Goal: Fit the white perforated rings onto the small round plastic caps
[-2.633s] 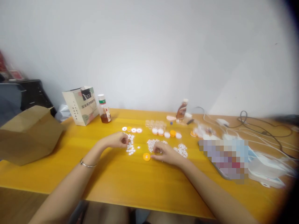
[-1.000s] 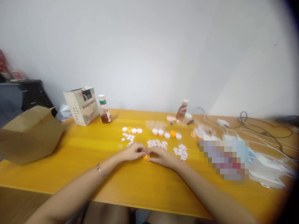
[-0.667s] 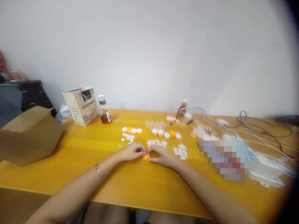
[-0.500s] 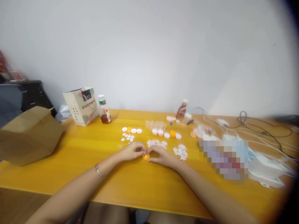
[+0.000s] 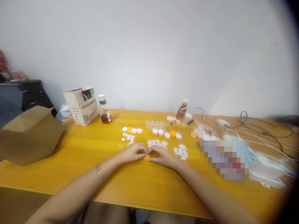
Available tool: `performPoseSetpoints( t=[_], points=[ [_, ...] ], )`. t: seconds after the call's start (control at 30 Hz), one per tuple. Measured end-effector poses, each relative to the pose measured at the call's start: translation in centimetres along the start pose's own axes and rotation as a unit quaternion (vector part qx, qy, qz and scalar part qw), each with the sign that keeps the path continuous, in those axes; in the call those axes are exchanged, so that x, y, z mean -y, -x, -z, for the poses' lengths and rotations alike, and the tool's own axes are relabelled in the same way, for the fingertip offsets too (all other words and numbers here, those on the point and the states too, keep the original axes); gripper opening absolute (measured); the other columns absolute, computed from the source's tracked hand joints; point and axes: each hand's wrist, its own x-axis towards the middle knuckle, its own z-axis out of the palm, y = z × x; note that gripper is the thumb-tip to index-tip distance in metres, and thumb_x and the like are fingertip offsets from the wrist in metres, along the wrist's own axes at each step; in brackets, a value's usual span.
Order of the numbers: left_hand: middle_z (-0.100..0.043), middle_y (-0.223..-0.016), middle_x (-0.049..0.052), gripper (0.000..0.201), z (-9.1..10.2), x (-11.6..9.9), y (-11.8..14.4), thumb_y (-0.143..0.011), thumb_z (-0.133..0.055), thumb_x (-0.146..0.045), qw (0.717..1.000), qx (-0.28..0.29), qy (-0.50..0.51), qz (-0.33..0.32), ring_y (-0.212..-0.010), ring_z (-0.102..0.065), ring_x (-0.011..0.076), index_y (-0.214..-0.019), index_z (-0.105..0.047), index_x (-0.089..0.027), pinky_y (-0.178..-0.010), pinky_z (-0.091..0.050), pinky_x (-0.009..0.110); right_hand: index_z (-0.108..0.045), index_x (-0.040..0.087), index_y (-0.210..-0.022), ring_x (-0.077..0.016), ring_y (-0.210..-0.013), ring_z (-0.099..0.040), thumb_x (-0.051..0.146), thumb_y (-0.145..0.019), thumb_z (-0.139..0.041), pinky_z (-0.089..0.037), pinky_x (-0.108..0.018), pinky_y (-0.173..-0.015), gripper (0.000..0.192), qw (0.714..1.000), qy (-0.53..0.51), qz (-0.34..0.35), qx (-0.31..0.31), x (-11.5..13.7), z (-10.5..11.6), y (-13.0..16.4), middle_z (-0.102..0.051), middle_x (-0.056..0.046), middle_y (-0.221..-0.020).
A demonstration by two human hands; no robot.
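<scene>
My left hand [image 5: 133, 152] and my right hand [image 5: 163, 155] meet over a small orange cap [image 5: 146, 157] lying on the yellow table [image 5: 130, 183]. Fingertips of both hands pinch around the cap; a small white piece seems pressed into it, too small to tell. Just behind my hands lie piles of small white discs [image 5: 128, 137] and white ring pieces [image 5: 157, 143], with another white pile [image 5: 181, 151] to the right. A silver bracelet [image 5: 99, 171] circles my left wrist.
A row of white and orange caps [image 5: 166, 134] and a row of flat discs [image 5: 132, 130] lie farther back. A paper bag [image 5: 81, 105], a bottle [image 5: 104, 109], a second bottle [image 5: 182, 109], a cardboard box [image 5: 28, 134] at left, cables [image 5: 254, 127] at right.
My left hand left the white disc pile and came right to join my right hand at the orange cap. Over the last second both hands stay there, fingers shifting only slightly.
</scene>
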Motion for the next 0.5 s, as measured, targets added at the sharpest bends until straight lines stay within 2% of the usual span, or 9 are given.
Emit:
performPoseSetpoints(
  t=[0.2,0.5],
  points=[
    [-0.061,-0.083,0.002,0.015,0.4,0.2,0.0,-0.078,-0.054,-0.025,1.000,-0.002,0.006,0.011,-0.076,-0.056,0.0109,-0.087,-0.063,-0.017,-0.072,-0.041,0.020,-0.058,0.020,-0.090,-0.0164,-0.081,-0.057,0.036,-0.075,-0.058,-0.045,-0.030,-0.074,0.022,1.000,0.006,-0.001,-0.003,0.2,0.1,0.1,-0.062,-0.004,-0.088],
    [-0.064,-0.085,0.004,0.018,1.2,0.3,0.3,-0.080,-0.052,-0.026,0.999,0.034,0.009,-0.005,-0.075,-0.058,0.0113,-0.089,-0.066,-0.019,-0.070,-0.043,0.020,-0.060,0.021,-0.091,-0.0165,-0.083,-0.058,0.037,-0.078,-0.053,-0.044,-0.031,-0.078,0.021,0.998,0.019,0.060,-0.004,0.0,0.2,-0.1,-0.064,-0.005,-0.088]
  ],
)
